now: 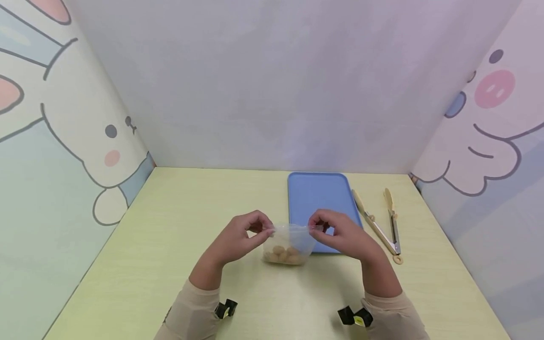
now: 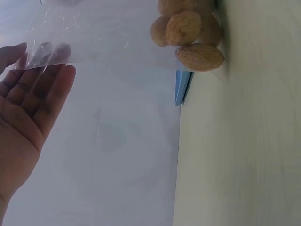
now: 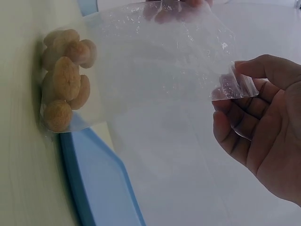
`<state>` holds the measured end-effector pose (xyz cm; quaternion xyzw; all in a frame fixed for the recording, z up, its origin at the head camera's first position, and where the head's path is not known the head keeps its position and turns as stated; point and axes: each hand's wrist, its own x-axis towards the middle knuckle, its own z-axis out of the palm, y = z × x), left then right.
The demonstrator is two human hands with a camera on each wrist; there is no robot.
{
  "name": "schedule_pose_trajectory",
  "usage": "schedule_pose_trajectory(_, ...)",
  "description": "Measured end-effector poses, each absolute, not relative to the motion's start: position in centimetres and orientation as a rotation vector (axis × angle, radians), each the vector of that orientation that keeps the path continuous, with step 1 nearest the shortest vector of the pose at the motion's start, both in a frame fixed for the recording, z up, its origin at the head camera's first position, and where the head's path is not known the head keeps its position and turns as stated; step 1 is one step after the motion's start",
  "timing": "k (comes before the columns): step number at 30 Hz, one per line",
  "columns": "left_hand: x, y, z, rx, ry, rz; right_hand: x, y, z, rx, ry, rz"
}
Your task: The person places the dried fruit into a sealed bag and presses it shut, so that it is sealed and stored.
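A clear plastic bag (image 1: 292, 240) stands upright on the table, with several brown, rough-shelled walnuts (image 3: 67, 79) gathered at its bottom. My left hand (image 1: 243, 237) pinches the bag's top left corner between thumb and fingers. At the opposite top corner, my right hand (image 1: 345, 234) grips the plastic, which is bunched under the thumb in the right wrist view. Between the two hands the bag's upper edge is stretched across. The left wrist view shows the walnuts (image 2: 183, 29) low in the bag and the left fingers (image 2: 56, 89) partly behind the film.
A blue tray (image 1: 318, 193) lies just behind the bag and the right hand, partly hidden by them. To its right, metal tongs (image 1: 382, 233) with beige tips lie spread on the pale yellow table (image 1: 191, 198). Printed walls enclose the back and sides.
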<state>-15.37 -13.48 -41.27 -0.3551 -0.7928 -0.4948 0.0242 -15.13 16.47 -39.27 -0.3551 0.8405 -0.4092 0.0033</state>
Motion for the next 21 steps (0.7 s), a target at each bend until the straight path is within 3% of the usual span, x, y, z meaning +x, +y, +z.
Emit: schedule_pose_trajectory(21, -15.4, -13.0, -41.5, -1.153, -2.402, -1.469, -14.9, 15.1, -39.5, -1.128, 2.647, -1.327)
